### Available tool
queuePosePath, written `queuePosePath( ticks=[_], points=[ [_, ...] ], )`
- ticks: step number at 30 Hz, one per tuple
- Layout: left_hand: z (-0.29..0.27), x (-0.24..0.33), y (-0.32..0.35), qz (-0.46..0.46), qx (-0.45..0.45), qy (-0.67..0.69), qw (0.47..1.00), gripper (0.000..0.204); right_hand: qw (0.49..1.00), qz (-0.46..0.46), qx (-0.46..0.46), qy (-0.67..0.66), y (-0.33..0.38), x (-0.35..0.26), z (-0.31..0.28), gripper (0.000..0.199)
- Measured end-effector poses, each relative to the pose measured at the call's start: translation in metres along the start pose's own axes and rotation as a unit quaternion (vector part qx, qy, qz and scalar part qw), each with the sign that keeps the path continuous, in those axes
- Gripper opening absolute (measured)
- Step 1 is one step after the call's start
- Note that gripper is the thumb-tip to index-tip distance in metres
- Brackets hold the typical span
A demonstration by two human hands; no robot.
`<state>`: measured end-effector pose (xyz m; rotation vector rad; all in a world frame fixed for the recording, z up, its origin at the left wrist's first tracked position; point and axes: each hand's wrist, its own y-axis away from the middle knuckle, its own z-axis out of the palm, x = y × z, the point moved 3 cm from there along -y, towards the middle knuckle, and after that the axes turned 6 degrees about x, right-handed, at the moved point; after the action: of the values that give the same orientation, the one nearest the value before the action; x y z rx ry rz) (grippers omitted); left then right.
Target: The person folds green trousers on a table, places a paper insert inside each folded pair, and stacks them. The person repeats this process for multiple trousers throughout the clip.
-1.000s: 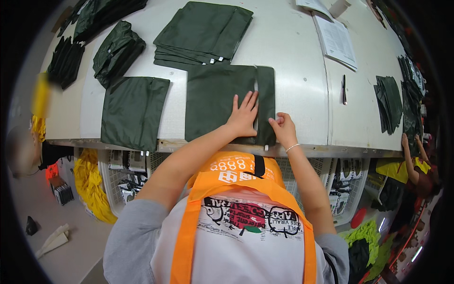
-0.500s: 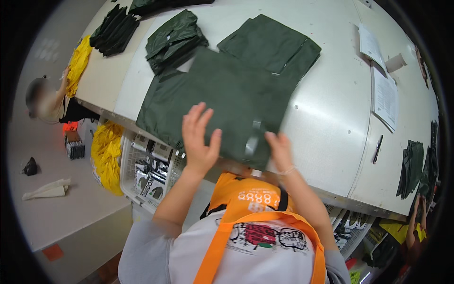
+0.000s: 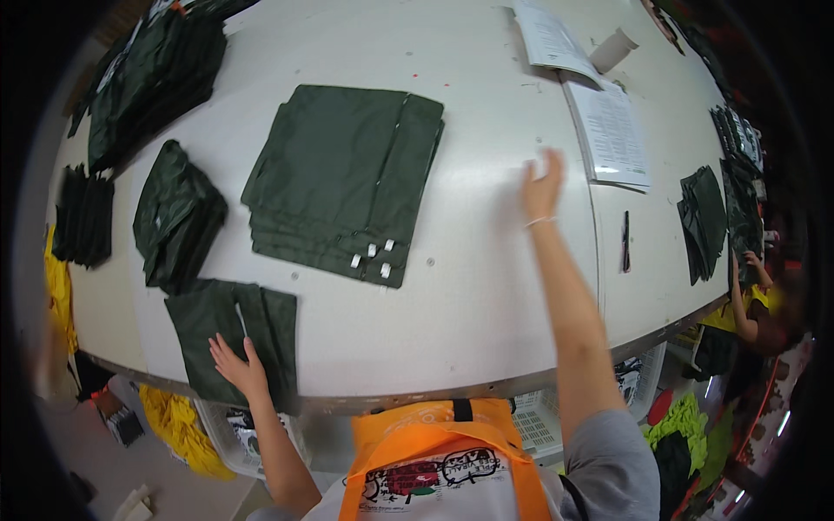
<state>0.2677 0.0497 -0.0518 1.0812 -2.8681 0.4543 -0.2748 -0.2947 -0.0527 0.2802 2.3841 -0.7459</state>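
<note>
My left hand (image 3: 239, 369) lies flat, fingers spread, on a folded dark green garment (image 3: 200, 317) at the table's front left edge. My right hand (image 3: 543, 187) is out over the white tabletop, right of the middle. Its fingers look stretched out and slightly blurred, with nothing visible in them. Between the hands and farther back sits a neat stack of folded dark green garments (image 3: 334, 161), with small white labels at its near right corner. A looser green bundle (image 3: 178, 217) rests just behind the piece under my left hand.
Open printed booklets (image 3: 604, 130), a white cup (image 3: 613, 50) and a black pen (image 3: 625, 241) lie to the right. Green piles (image 3: 156, 87) stand at the far left. Baskets (image 3: 539, 421) sit below the table edge. At right, another person's arms (image 3: 743, 295) show.
My view has swung to the right. Both hands were at a green garment before me; now the left rests on a folded piece at the left, and the right has moved away over the table.
</note>
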Motion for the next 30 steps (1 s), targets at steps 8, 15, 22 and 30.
queuePosePath(
  ticks=[8,15,22,30],
  points=[
    [0.008,0.263,-0.031,0.291,-0.042,0.305,0.906,0.069,0.936,-0.013,-0.111,0.334,-0.084,0.108,-0.064,0.033],
    [0.059,0.343,-0.016,0.300,-0.119,0.207,0.924,0.076,0.900,0.017,-0.236,0.368,-0.101,0.099,-0.093,0.023],
    [0.012,0.280,0.067,0.310,-0.181,0.184,0.915,0.069,0.944,-0.173,-0.123,0.254,-0.020,0.023,-0.161,0.022],
    [-0.024,0.222,0.149,0.298,-0.160,0.251,0.907,0.048,0.988,0.061,-0.142,0.004,0.203,0.071,-0.214,0.028]
  ],
)
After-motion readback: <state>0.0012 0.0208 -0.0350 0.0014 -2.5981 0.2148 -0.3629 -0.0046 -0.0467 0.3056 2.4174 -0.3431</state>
